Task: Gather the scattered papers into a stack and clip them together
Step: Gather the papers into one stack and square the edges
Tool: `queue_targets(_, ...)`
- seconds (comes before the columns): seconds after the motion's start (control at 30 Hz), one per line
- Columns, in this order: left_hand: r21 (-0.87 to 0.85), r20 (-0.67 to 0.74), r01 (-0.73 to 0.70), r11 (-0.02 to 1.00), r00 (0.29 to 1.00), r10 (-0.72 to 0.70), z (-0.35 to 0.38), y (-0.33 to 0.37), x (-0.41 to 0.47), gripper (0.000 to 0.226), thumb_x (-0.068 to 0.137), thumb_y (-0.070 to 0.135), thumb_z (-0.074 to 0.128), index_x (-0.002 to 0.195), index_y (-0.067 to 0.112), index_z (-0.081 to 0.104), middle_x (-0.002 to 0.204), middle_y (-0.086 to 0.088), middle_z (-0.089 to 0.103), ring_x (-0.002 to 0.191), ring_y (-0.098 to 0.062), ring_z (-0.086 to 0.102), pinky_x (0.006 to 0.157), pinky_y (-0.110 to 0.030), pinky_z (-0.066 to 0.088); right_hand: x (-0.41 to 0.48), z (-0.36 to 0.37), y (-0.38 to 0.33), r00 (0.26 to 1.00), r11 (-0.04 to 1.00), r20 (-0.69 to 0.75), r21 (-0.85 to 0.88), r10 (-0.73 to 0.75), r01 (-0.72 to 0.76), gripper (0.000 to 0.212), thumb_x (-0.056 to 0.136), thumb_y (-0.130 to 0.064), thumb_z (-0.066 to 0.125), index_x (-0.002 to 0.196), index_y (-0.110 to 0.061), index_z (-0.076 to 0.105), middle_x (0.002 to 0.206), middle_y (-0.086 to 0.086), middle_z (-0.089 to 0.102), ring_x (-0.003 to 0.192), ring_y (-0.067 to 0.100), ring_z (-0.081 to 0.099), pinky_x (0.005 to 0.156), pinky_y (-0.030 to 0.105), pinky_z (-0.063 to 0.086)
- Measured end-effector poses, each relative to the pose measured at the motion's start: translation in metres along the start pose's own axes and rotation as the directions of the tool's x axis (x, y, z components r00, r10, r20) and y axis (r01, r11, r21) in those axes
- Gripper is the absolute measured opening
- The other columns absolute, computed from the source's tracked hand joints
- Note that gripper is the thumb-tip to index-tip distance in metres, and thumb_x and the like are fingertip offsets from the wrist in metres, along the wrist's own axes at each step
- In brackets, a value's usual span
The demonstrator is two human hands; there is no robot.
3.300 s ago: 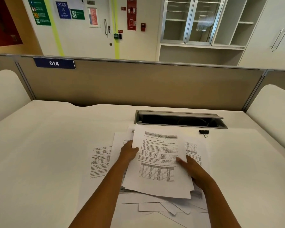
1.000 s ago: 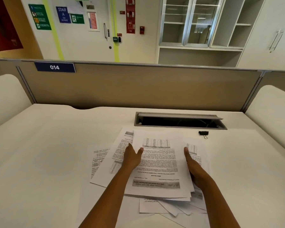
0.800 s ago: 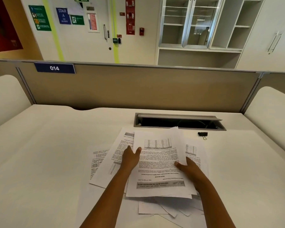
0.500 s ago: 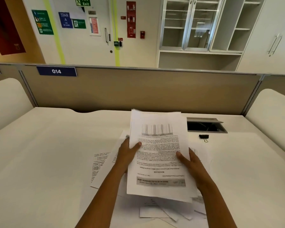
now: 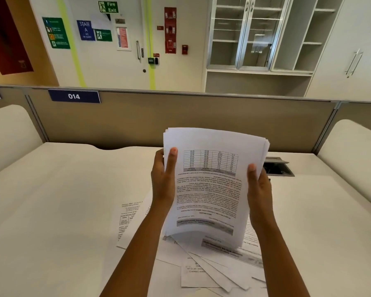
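A stack of printed papers (image 5: 212, 185) stands upright above the desk, its top sheet upside down with a table near the upper end. My left hand (image 5: 163, 179) grips its left edge, thumb on the front. My right hand (image 5: 258, 187) grips the right edge the same way. More loose sheets (image 5: 206, 266) lie scattered flat on the desk under and in front of the stack, and one printed sheet (image 5: 129, 219) lies to the left. The black binder clip is hidden behind my right hand and the stack.
The white desk (image 5: 58, 200) ends at a tan partition (image 5: 137, 118) labelled 014. An open cable tray (image 5: 278, 168) is set into the desk behind the stack on the right. Rounded white side panels stand at both sides.
Both hands have lifted several sheets off the desk and tipped them upright into a stack held by its side edges. The camera view has tilted up slightly.
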State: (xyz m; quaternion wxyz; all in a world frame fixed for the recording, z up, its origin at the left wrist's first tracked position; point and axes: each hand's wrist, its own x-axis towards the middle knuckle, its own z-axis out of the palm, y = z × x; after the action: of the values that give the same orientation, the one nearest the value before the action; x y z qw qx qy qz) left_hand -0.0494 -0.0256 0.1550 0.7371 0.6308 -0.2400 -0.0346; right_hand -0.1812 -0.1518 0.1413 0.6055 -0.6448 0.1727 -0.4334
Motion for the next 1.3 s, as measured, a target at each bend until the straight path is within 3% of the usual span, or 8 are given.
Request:
queue_targets(0.13,-0.083,-0.036,-0.015,0.996,0.999,0.012,0.005,0.018,0.008,0.042,0.094,0.050,0.031,0.111,0.021,0.056,0.084,0.006,0.064,0.071,-0.013,0.063,0.055,-0.013,0.049,0.011,0.008,-0.024,0.995,0.995,-0.091,0.093,-0.028,0.036,0.081,0.053,-0.091,0.038,0.097,-0.025,0.055,0.070,-0.012,0.064,0.065,0.005,0.065,0.055,0.019,0.052)
queue_targets(0.27,-0.085,-0.071,0.011,0.996,0.997,-0.017,0.005,0.031,0.013,0.051,0.090,0.056,0.030,0.071,0.013,0.049,0.064,-0.003,0.054,0.055,-0.017,0.053,0.051,-0.021,0.036,0.018,0.014,-0.042,0.990,0.994,-0.112,0.061,-0.086,0.093,0.075,0.057,-0.089,0.033,0.094,-0.029,0.057,0.072,-0.013,0.065,0.068,0.006,0.066,0.056,0.017,0.052)
queue_targets(0.47,-0.002,-0.094,0.023,1.000,0.995,-0.023,0.006,0.034,0.017,0.046,0.094,0.052,0.034,0.067,0.019,0.051,0.068,-0.001,0.061,0.058,-0.015,0.060,0.053,-0.018,0.045,0.028,0.014,-0.049,0.967,0.989,-0.205,-0.050,-0.148,0.140,0.024,0.092,-0.046,0.043,0.085,-0.029,0.059,0.078,-0.003,0.065,0.067,0.009,0.066,0.054,0.022,0.052)
queue_targets(0.73,-0.052,-0.077,0.027,0.998,0.997,-0.031,0.002,0.035,0.019,0.045,0.095,0.050,0.036,0.066,0.017,0.046,0.064,-0.001,0.057,0.058,-0.017,0.057,0.054,-0.022,0.041,0.028,0.011,-0.048,0.960,0.984,-0.213,-0.034,-0.181,0.178,0.021,0.084,-0.040,0.046,0.083,-0.023,0.059,0.074,-0.008,0.061,0.061,-0.002,0.062,0.048,0.014,0.046)
queue_targets(0.93,0.005,0.221,0.025,1.000,0.975,-0.025,-0.011,0.009,0.015,0.072,0.044,0.089,0.053,0.082,0.027,0.058,0.063,0.017,0.068,0.058,-0.004,0.067,0.051,-0.014,0.053,0.017,-0.004,-0.018,0.998,0.998,0.000,-0.027,-0.060,0.060,0.034,0.081,-0.047,0.059,0.105,-0.024,0.057,0.087,-0.006,0.070,0.076,0.007,0.071,0.057,0.021,0.056)
queue_targets(1.03,0.142,0.293,0.094,0.985,0.947,-0.133,-0.013,-0.007,0.007,0.039,0.064,0.064,0.068,0.084,0.032,0.059,0.072,0.016,0.068,0.073,-0.013,0.068,0.055,-0.018,0.052,0.005,-0.009,0.005,0.995,0.995,0.070,-0.068,0.077,-0.072,0.033,0.068,-0.053,0.071,0.093,-0.032,0.064,0.081,-0.015,0.074,0.076,0.015,0.072,0.058,0.023,0.057)
queue_targets(1.1,0.175,0.286,0.106,0.979,0.946,-0.154,-0.011,-0.008,0.006,0.007,0.084,0.036,0.065,0.086,0.034,0.058,0.081,0.012,0.066,0.076,-0.018,0.066,0.062,-0.021,0.051,0.005,-0.009,0.008,0.995,0.994,0.043,-0.058,0.093,-0.090,0.012,0.076,-0.034,0.069,0.087,-0.032,0.063,0.073,-0.020,0.073,0.069,0.011,0.071,0.053,0.018,0.054)
queue_targets(1.3,0.079,0.259,0.101,0.992,0.959,-0.118,-0.010,-0.012,0.012,0.011,0.086,0.026,0.064,0.088,0.035,0.060,0.086,0.009,0.067,0.078,-0.013,0.066,0.068,-0.023,0.055,0.015,-0.007,0.008,0.997,0.998,0.047,-0.026,0.062,-0.060,0.015,0.081,-0.017,0.067,0.086,-0.030,0.065,0.076,-0.014,0.073,0.072,0.006,0.070,0.060,0.022,0.057)
